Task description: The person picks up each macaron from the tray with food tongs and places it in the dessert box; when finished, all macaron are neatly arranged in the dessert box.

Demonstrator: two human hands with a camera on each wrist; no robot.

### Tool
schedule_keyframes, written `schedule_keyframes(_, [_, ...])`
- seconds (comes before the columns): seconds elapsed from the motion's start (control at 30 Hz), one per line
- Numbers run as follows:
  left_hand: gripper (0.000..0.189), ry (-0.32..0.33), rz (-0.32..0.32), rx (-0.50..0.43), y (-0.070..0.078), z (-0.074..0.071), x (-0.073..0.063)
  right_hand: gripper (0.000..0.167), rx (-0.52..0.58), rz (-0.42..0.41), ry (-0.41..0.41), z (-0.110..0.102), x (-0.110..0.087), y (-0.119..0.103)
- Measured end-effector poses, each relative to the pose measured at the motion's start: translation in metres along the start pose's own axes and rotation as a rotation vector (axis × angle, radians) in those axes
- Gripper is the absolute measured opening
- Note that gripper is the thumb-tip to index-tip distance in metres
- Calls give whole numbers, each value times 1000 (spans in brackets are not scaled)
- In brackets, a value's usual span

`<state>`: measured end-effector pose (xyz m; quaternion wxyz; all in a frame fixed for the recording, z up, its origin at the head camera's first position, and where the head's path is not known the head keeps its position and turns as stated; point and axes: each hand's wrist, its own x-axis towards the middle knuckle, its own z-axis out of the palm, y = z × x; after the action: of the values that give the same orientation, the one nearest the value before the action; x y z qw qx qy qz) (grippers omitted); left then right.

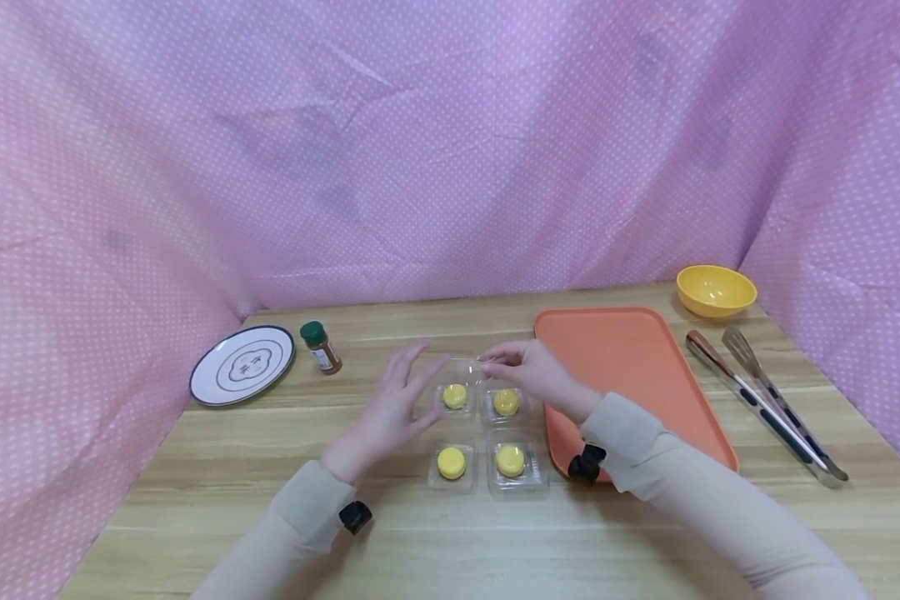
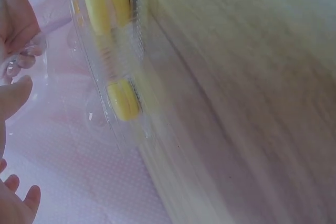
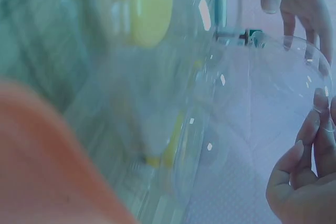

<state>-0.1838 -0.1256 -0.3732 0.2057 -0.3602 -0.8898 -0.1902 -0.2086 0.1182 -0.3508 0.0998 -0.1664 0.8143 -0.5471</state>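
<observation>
Several yellow macarons (image 1: 451, 462) sit in small clear plastic boxes (image 1: 520, 485) in the middle of the wooden table. My right hand (image 1: 532, 375) is above the far boxes and pinches the edge of a clear plastic lid (image 3: 286, 77) between thumb and fingertips. Across from it, my left hand (image 1: 386, 412) is held beside the far left macaron (image 1: 455, 396), its fingers spread and loosely bent. In the right wrist view the left hand (image 3: 307, 11) is near the lid's other side. Another macaron (image 2: 124, 99) shows through clear plastic in the left wrist view.
An orange tray (image 1: 622, 350) lies right of the boxes, partly under my right forearm. Beyond it are metal tongs (image 1: 765, 408) and a yellow bowl (image 1: 715, 292). A white plate (image 1: 225, 371) and a green-capped spice jar (image 1: 321, 347) stand at the left. Pink dotted cloth surrounds the table.
</observation>
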Motion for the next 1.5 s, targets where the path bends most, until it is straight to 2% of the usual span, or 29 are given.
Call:
schedule_keyframes(0.17, [76, -19, 61, 33, 4, -3, -3, 28, 86, 11, -40, 6, -2, 0])
schedule_keyframes(0.43, [76, -60, 111, 72, 13, -9, -10, 28, 198, 53, -92, 12, -8, -4])
schedule_keyframes(0.57, [79, -57, 126, 60, 17, -11, -14, 29, 271, 59, -118, 15, -9, -3])
schedule_keyframes(0.7, [79, -55, 119, 36, 19, -13, -19, 33, 262, 64, -132, 19, -12, -2])
schedule_keyframes(0.87, [78, -82, 67, -11, 20, -15, -25, 41, 83, 11, -118, 23, -19, -1])
schedule_keyframes(1.1, [78, -156, 4, -60, 20, -19, -33, 65, -267, -226, -123, 29, -37, -3])
schedule_keyframes(1.17, [78, -183, -8, -69, 19, -19, -36, 70, -367, -271, -137, 31, -44, -4])
schedule_keyframes(1.3, [77, -224, -10, -92, 19, -18, -41, 77, -545, -342, -170, 35, -53, -4])
schedule_keyframes(1.5, [74, -253, 24, -109, 19, -16, -44, 82, -708, -370, -169, 39, -61, 3])
